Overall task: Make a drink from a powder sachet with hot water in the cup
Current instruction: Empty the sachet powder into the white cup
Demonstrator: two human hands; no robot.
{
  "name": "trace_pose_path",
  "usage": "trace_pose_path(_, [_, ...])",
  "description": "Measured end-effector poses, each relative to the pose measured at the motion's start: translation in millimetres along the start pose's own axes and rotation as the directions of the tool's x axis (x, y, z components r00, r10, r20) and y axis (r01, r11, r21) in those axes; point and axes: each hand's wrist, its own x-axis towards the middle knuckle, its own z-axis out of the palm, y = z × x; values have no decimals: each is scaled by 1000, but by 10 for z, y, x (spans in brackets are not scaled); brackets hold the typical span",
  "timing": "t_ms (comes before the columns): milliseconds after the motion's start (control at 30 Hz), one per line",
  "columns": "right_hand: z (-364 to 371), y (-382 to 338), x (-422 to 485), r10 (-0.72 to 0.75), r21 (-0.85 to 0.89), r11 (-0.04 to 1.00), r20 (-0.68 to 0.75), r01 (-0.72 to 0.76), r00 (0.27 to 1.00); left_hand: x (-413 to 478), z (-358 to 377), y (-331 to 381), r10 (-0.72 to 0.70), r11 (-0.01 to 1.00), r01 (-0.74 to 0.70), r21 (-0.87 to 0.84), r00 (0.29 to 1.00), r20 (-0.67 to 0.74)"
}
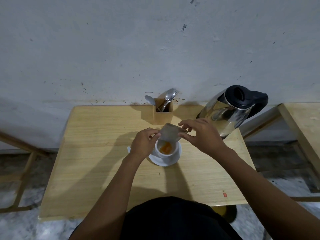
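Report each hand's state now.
Left hand: closed on the sachet over the cup.
Right hand: fingers pinching the same sachet.

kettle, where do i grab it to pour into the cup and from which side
Take the kettle by its black handle, which juts out on the far right, away from the cup. Come in from the right with the right hand; the steel body may be hot.
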Motion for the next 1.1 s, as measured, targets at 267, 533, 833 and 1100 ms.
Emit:
trace_pose_path(267, [58,45,16,144,0,990,51,-144,988,-37,51,-6,-68,995,66,-75,997,-30])
trace_pose_path(533, [116,19,2,182,-121,975,-33,-185,983,-54,87,-39,-61,995,58,-83,998,-26])
trace_pose_path(833, [141,-9,-46,253,-140,957,-21,-254,967,-46,100,-60,-53,997,51,-64,998,-25])
trace_pose_path(1100, [162,-19,-88,324,-42,946,21,-323,946,-54,116,-43,-35,997,34,-69,999,-13])
